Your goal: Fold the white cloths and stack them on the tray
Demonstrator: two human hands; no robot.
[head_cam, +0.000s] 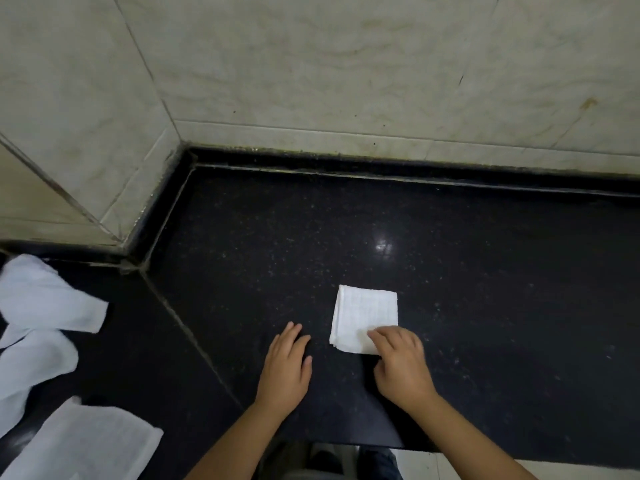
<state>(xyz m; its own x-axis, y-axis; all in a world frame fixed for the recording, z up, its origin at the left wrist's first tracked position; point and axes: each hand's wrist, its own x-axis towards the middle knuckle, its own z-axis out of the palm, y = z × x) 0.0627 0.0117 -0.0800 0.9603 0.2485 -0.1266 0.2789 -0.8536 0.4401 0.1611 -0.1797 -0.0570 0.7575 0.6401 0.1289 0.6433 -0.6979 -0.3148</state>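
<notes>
A small white cloth (pixel 363 313), folded into a square, lies on the black stone counter (pixel 346 230) in front of me. My right hand (pixel 401 362) sits at its near right corner, fingers bent over the cloth's edge and pinching it. My left hand (pixel 285 365) rests flat on the counter just left of the cloth, fingers straight, not touching it. Several unfolded white cloths (pixel 45 299) lie spread at the far left, one (pixel 86 441) at the bottom left corner. No tray is in view.
Pale tiled walls (pixel 346 81) close off the counter at the back and the left, meeting in a corner. The counter's front edge runs just below my forearms, with light floor beneath it.
</notes>
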